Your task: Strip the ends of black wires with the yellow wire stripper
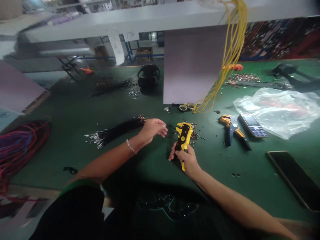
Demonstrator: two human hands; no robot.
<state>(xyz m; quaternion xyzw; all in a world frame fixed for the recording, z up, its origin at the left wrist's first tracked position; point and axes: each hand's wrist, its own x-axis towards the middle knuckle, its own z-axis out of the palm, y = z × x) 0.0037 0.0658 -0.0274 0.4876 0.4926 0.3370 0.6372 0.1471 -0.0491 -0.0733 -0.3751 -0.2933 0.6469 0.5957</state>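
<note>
The yellow-and-black wire stripper (185, 135) is standing up out of the right hand (192, 162), whose fingers are closing round its handles below the head; that low grip is probably leaving the head clear and the handles ready for squeezing. Its mouth is facing the left hand (152, 129), which is hovering just to the left, likely so that the two can be meeting without much reach. The left hand's fingers are curling loosely, thumb near the forefinger; whether they are pinching a thin wire, I cannot tell. Around and beyond the right fingers, small dark clippings (198, 130) are scattering over the green worktop (250, 160). To the left of the left fingers, a bundle of black wires (117, 131) is lying with its copper-coloured ends just beside that hand, apparently for easy picking. Beyond the right fingers, two tape rolls (183, 107) are sitting near the lower ends of hanging yellow wires (235, 50). Off to the right of those fingers, a blue-and-orange wire stripper (232, 128) is resting beside a keypad phone (253, 126), perhaps parked as a spare, with a clear plastic bag (282, 110) spreading behind and a smartphone (295, 176) lying farther right.
</note>
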